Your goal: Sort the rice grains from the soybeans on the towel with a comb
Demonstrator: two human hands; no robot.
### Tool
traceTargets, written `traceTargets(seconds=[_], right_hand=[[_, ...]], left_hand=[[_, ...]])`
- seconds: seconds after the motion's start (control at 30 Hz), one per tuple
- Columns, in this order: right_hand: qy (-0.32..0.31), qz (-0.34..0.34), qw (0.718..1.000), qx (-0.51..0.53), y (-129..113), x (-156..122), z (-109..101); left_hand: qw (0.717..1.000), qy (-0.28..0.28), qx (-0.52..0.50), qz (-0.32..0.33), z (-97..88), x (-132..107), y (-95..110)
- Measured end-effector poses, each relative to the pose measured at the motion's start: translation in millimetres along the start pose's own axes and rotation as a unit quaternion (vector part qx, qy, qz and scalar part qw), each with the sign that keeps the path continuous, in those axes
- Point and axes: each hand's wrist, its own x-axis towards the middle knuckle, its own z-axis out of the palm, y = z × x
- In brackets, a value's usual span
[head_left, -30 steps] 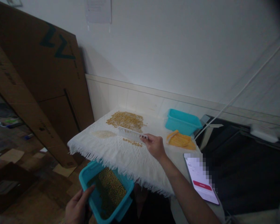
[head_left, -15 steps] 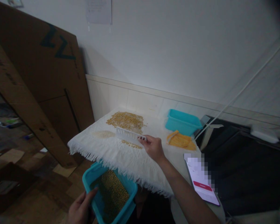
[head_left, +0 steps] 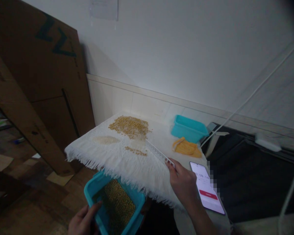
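Observation:
My left hand [head_left: 84, 218] grips the left rim of a turquoise plastic tub [head_left: 90, 192], held below the table's front edge. Yellow soybeans [head_left: 121, 199] and a darker green mass lie inside it. In my right hand [head_left: 183, 181] is a long, thin, white strip with a row of notches [head_left: 159, 152], its far end on the tablecloth. Beyond that end spreads a pile of soybeans mixed with pale grains [head_left: 131, 126]. A short row of soybeans [head_left: 136, 151] lies nearer, and a flat heap of pale grains [head_left: 105, 140] sits to the left.
A fringed white cloth [head_left: 88, 147] covers the table. Towards the right are a second turquoise tub [head_left: 189, 129], a folded orange cloth [head_left: 186, 147] and a phone [head_left: 207, 189]. Tall cardboard [head_left: 51, 68] stands at the left, and a white cable [head_left: 250, 94] slants down on the right.
My right hand has moved right and nearer to me, and the white strip has swung from lying crosswise to pointing away from me. My left hand still holds the tub.

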Motion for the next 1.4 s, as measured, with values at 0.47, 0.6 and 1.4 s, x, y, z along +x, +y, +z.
traceTargets(seconds=[0.47, 0.6, 1.4], right_hand=[[-0.001, -0.052, 0.999, 0.011, -7.7, -22.1, -7.6], [0.0, -0.042, 0.999, 0.026, -7.5, -23.5, -6.8], [-0.067, 0.02, 0.995, 0.067, -18.4, -26.5, -20.9]], left_hand=[[1.0, 0.014, 0.008, -0.003, 2.0, 7.0, 1.4], [1.0, 0.011, -0.013, -0.015, 3.3, 7.2, 2.0], [0.999, 0.024, -0.01, 0.041, 14.1, -6.5, 16.2]])
